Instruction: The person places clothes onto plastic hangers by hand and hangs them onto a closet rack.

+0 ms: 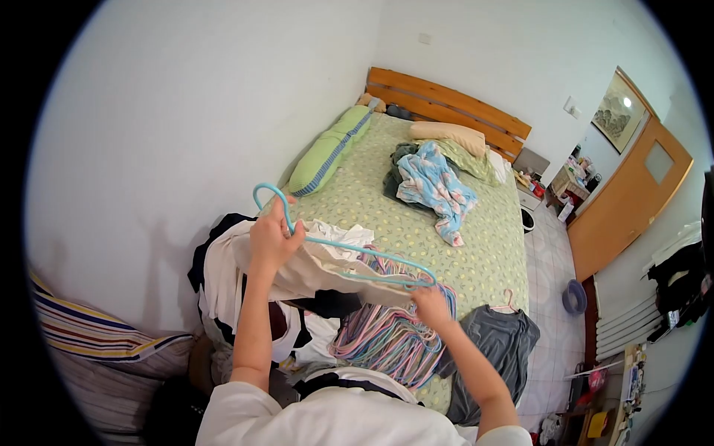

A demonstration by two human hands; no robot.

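Observation:
My left hand is closed round the neck of a light-blue hanger, just under its hook. A cream garment stretches along the hanger between my hands. My right hand pinches the garment's edge near the hanger's right end. Below lies a large pile of pink, blue and white hangers on the bed. Clothes in white, black and cream are heaped at the left. To the right a grey shirt lies on the bed with a pink hanger in its neck.
The bed has a patterned green sheet, a green bolster and a wooden headboard. A blue floral cloth lies on it. A striped cloth is at the left. A purple basin stands on the floor near the door.

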